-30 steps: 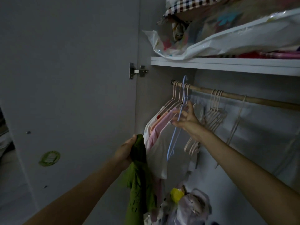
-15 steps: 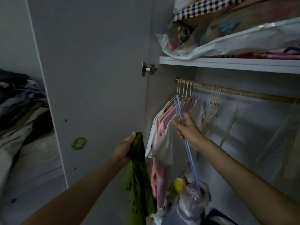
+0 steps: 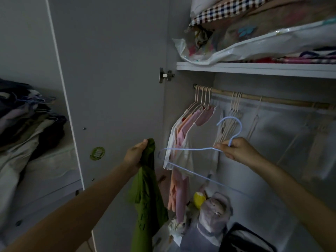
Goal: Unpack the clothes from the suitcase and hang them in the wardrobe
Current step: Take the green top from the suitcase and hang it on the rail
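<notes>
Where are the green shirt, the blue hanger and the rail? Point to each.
green shirt (image 3: 145, 193): head view, middle of hanging cloth.
blue hanger (image 3: 189, 149): head view, left shoulder wire.
rail (image 3: 269, 99): head view, bare wooden stretch.

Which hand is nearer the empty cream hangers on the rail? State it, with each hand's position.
Right. The right hand, holding the blue hanger, sits just below the empty cream hangers; the left hand, gripping the green garment, is farther left, by the door.

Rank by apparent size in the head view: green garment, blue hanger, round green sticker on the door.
1. green garment
2. blue hanger, unsure against the garment, since it is a thin outline with wide span
3. green sticker, clearly smallest
</notes>
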